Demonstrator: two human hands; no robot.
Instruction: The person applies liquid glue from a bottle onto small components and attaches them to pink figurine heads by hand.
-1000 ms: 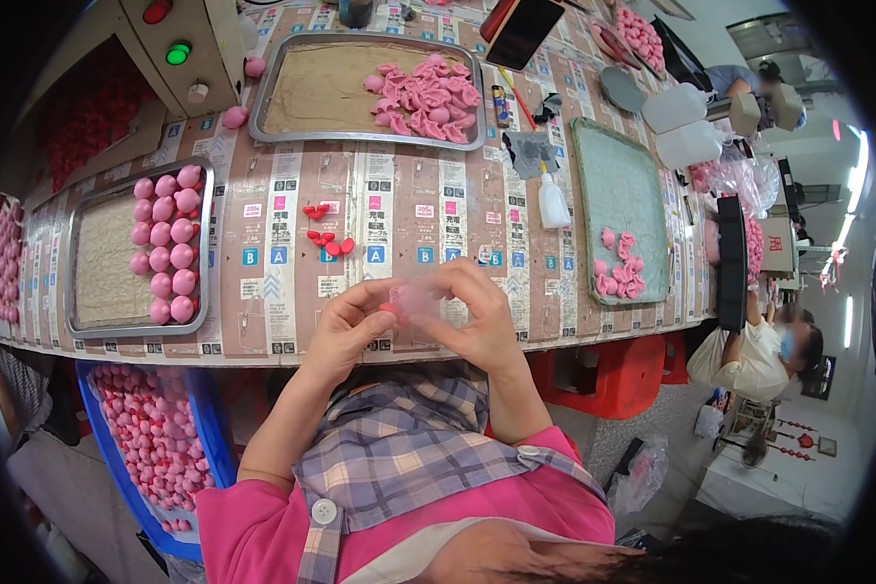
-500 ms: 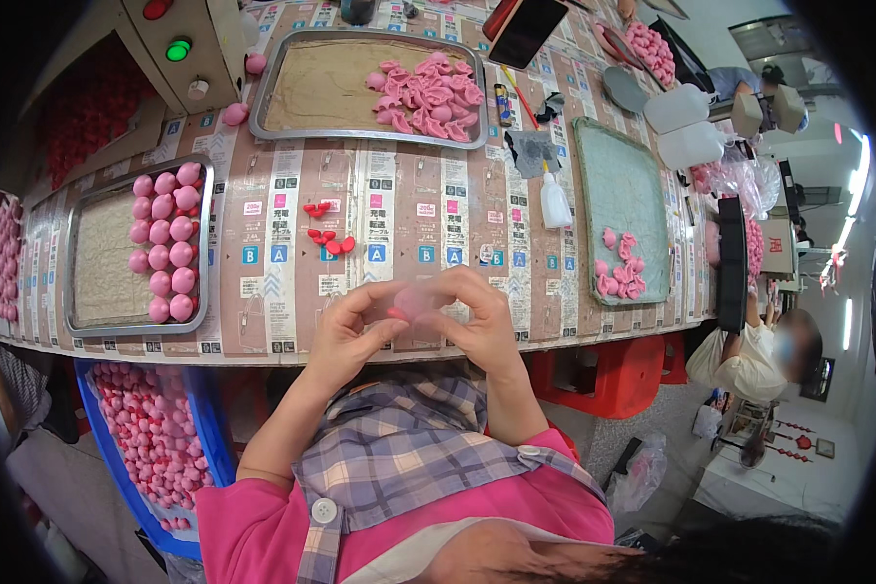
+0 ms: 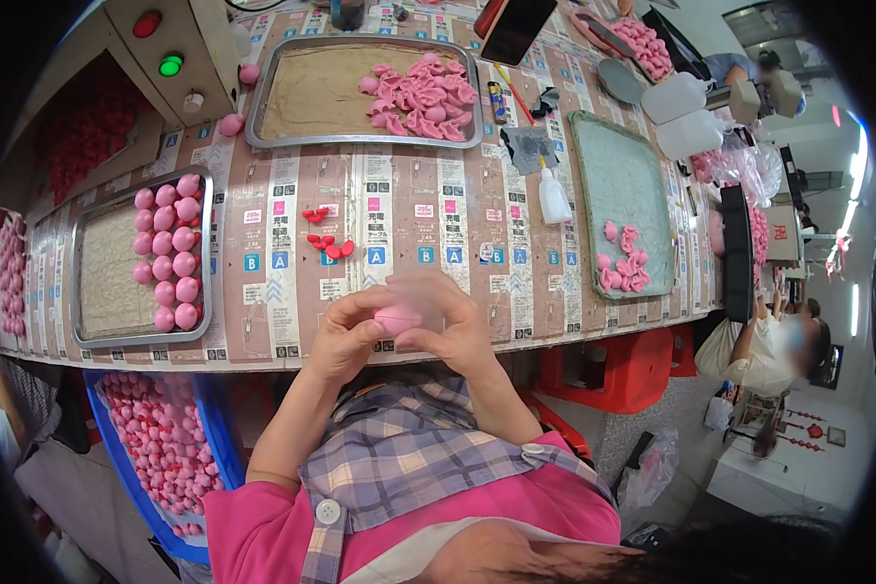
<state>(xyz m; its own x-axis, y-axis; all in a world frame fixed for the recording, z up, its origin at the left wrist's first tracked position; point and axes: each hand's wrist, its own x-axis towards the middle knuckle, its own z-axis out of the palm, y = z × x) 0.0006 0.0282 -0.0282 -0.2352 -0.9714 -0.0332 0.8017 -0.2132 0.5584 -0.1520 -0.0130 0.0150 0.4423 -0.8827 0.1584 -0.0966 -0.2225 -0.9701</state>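
Near the table's front edge, my left hand [image 3: 348,326] grips a round pink ball [image 3: 397,319] between thumb and fingers. My right hand [image 3: 448,326] is closed on the same ball from the other side, its upper fingers smeared by motion. Beyond my hands, several small red pieces [image 3: 331,245] lie loose on the table. To the left, a metal tray [image 3: 107,253] has rows of pink balls [image 3: 164,241] with red parts along its right side. Farther off, another metal tray [image 3: 311,88] holds a heap of pink curved shells [image 3: 423,97].
A green tray [image 3: 618,185] with a few pink pieces stands right, beside a white squeeze bottle [image 3: 555,198]. A machine [image 3: 156,58] with a green light is at far left. Below the table are a blue crate [image 3: 165,448] of pink balls and red stools [image 3: 613,375].
The pink ball shows more plainly between my hands, and the red part seen beside it before is out of sight. The fingers of my right hand have shifted over the ball.
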